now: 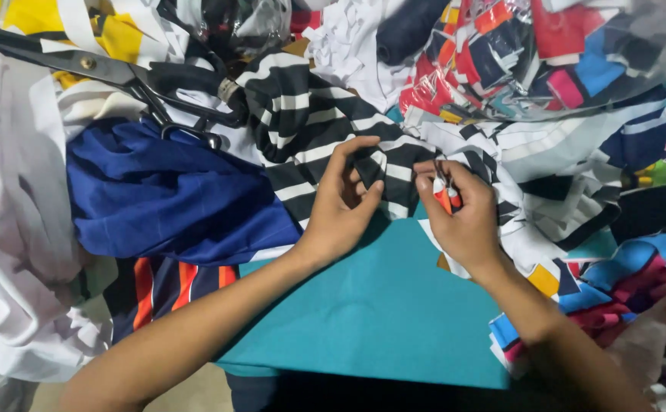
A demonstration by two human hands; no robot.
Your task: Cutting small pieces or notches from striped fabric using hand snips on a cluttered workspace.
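Left hand (342,204) pinching a fold of black-and-white striped fabric (310,126) over the teal cloth (371,305); right hand (463,214) clenched round small orange-handled snips (446,194), probably, blades too tiny to tell; big black scissors (112,76) lying untouched up left, above blue fabric (165,191); bag of colourful scraps (531,53) top right.

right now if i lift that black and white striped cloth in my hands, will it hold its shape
Probably not: the striped cloth already bunches and folds where the left hand pinches it, so it should droop. It looks thin, likely light. It may drag on the neighbouring blue cloth.
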